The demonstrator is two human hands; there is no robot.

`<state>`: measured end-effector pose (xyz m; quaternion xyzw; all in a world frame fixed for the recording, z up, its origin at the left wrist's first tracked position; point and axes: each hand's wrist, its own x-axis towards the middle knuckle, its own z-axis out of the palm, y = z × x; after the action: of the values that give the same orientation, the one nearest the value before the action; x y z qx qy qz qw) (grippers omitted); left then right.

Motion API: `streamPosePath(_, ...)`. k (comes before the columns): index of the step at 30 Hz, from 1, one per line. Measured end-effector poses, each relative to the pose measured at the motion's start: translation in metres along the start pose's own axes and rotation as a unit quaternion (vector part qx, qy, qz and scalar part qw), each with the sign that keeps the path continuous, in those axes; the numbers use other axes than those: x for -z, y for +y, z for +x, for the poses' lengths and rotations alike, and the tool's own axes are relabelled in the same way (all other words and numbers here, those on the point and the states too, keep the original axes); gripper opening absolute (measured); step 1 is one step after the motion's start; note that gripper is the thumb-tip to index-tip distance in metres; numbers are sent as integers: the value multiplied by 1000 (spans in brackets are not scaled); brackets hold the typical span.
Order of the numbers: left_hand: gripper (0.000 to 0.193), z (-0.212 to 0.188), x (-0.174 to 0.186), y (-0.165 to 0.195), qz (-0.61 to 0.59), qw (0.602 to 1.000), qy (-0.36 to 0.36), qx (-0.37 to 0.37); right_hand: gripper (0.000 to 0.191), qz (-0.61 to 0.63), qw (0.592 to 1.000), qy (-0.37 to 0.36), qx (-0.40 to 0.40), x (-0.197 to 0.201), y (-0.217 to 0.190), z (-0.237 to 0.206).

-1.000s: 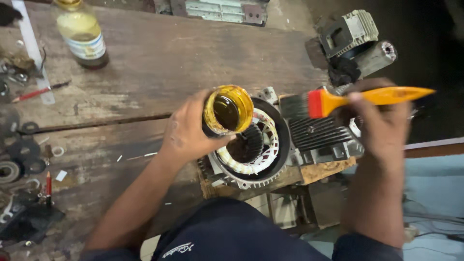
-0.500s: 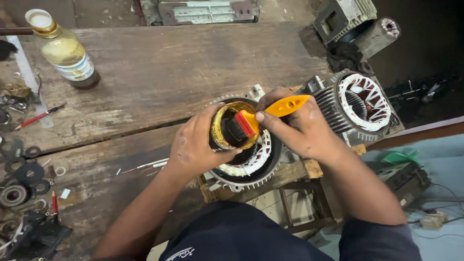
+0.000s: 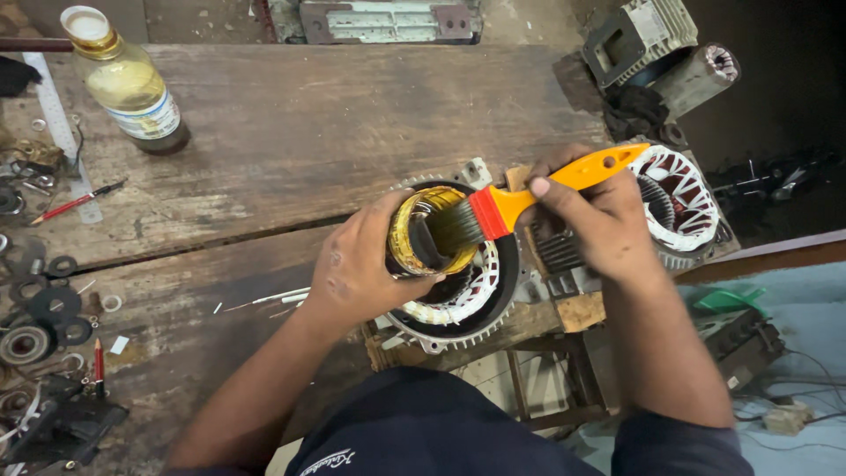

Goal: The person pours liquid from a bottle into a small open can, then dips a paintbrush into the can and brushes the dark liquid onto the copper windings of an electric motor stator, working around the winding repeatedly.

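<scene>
Since the earlier frames the brush (image 3: 529, 194) has come in from the right and its bristles now sit inside the mouth of the tin (image 3: 432, 231), where before it was held clear of it; the view has also swung so that the second motor (image 3: 679, 198) shows on the right.

The left hand (image 3: 366, 264) is wrapped round the side of the tin, fingers curled closed about its wall, holding it tilted over the open motor housing (image 3: 458, 300) at the near edge of the wooden bench (image 3: 291, 123). The right hand (image 3: 595, 220) is closed on the orange handle of the brush, thumb on top near the red band.

The tin looks small and light but holds a dark, glossy liquid, so it is likely to slop if tipped further, and its wall may be slick; the side grip round its middle seems the safe place. The brush is stiff in the handle and soft at the bristles, which will probably drip when lifted.

Far left stands a bottle (image 3: 128, 84) of yellowish liquid; washers (image 3: 53, 304) lie at the left edge.
</scene>
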<state>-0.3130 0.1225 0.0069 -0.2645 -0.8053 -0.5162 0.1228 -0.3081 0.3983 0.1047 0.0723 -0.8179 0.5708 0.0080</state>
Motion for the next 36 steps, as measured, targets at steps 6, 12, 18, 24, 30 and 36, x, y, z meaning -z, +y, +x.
streamPosePath(6,87,2,-3,-2,-10,1000,6,-3,10,11,999,24,30,16,7,-3)
streamPosePath(12,89,4,-7,-6,-5,1000,1,-7,10,44,997,41,41,33,13,-9)
streamPosePath(18,91,7,-12,-9,-4,1000,4,-2,17,156,982,100,32,49,46,-21)
streamPosePath(24,96,10,-11,-15,1,1000,6,18,23,274,943,190,15,63,96,-55)
streamPosePath(30,95,10,-8,-22,6,999,2,33,23,223,951,213,-16,46,117,-101)
streamPosePath(36,95,9,-5,-25,9,1000,8,27,19,209,957,196,-54,24,116,-131)
